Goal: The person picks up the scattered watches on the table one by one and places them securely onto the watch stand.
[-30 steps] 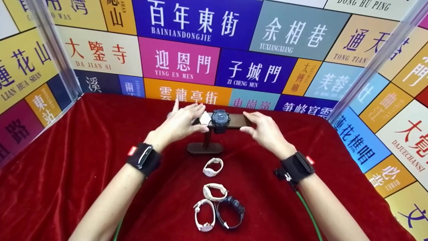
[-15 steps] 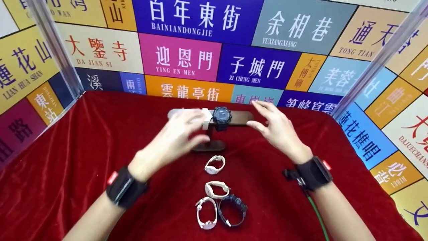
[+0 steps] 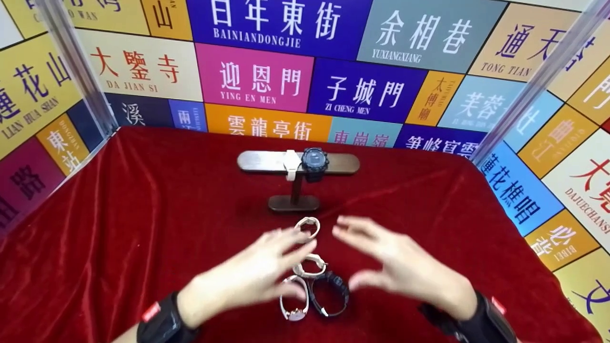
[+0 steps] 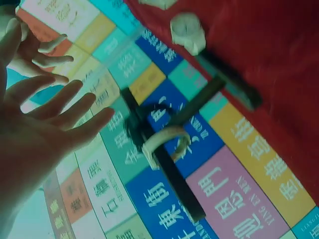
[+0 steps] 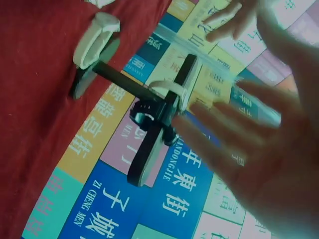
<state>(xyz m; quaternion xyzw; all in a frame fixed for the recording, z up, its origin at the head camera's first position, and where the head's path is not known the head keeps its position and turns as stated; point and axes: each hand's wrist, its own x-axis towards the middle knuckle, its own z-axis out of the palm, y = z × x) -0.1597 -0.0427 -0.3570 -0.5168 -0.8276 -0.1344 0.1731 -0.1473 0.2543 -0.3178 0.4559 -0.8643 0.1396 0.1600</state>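
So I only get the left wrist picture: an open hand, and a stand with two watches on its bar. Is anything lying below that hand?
Observer: Yes. The head view shows a black watch lying on the red cloth, which your view misses.
Visitor: Just that one?
Observer: No, three white watches lie by it, all in front of the stand.
Visitor: Where are the hands, then?
Observer: The left hand and right hand hover on either side of that group, fingers spread. They are blurred, so I cannot tell if they touch any watch.
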